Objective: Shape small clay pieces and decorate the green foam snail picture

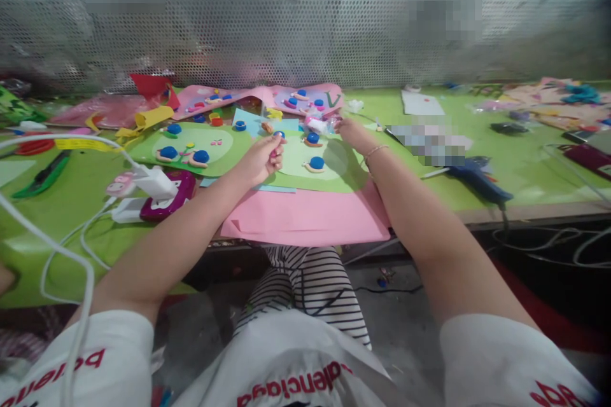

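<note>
Curling fingers together at frame centre, left hand (264, 161) is meeting small blue piece (279, 134); cannot tell whether grip is clamping it. Right hand (352, 133), right of centre, is reaching toward clear plastic bag (318, 124); cannot tell its grip. Two blue-shelled snails (316, 163) are sitting between hands on green sheet (341, 184). Glue gun (481, 183) is resting on counter (539, 175), right of frame.
</note>
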### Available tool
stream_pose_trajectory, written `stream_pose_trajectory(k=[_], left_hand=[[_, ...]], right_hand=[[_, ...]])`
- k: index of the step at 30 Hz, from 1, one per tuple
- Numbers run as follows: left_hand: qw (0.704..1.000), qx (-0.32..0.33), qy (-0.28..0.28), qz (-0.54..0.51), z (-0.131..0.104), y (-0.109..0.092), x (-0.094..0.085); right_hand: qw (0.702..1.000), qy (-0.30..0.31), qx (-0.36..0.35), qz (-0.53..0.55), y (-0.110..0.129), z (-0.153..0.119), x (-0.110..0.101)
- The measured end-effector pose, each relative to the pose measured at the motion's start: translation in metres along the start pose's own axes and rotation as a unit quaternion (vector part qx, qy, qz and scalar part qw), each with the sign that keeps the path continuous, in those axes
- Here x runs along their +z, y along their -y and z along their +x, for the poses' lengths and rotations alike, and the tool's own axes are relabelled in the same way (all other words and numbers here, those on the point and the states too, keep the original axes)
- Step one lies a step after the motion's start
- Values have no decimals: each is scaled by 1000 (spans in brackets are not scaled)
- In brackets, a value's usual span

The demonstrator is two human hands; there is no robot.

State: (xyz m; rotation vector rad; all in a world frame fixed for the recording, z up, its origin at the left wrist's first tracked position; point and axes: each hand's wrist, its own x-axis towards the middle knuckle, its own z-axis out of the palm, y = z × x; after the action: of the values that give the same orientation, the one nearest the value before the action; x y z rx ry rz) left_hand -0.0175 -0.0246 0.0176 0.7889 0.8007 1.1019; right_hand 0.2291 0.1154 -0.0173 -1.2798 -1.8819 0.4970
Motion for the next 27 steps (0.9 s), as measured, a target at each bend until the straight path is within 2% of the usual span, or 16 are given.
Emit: stream_pose_trajectory(k=[3,9,17,21,24,27], left_hand=[[1000,-20,2,-2,2,0,-2],[1000,-25,-5,3,4,1,-4],[1000,-21,-8,9,2,2,-3],[1000,-18,-8,19,0,1,-1],[1000,-18,-10,24,0,1,0],[1000,-17,-6,24,1,2,-1]], right_hand=[[999,-34,36,-1,6,-3,0],[993,-61,61,79,38,-15,-2],[987,-46,23,151,63,-25,4],[979,2,7,203,72,-31,10],[957,51,34,284,76,-34,16],[938,70,63,335,79,-36,21]])
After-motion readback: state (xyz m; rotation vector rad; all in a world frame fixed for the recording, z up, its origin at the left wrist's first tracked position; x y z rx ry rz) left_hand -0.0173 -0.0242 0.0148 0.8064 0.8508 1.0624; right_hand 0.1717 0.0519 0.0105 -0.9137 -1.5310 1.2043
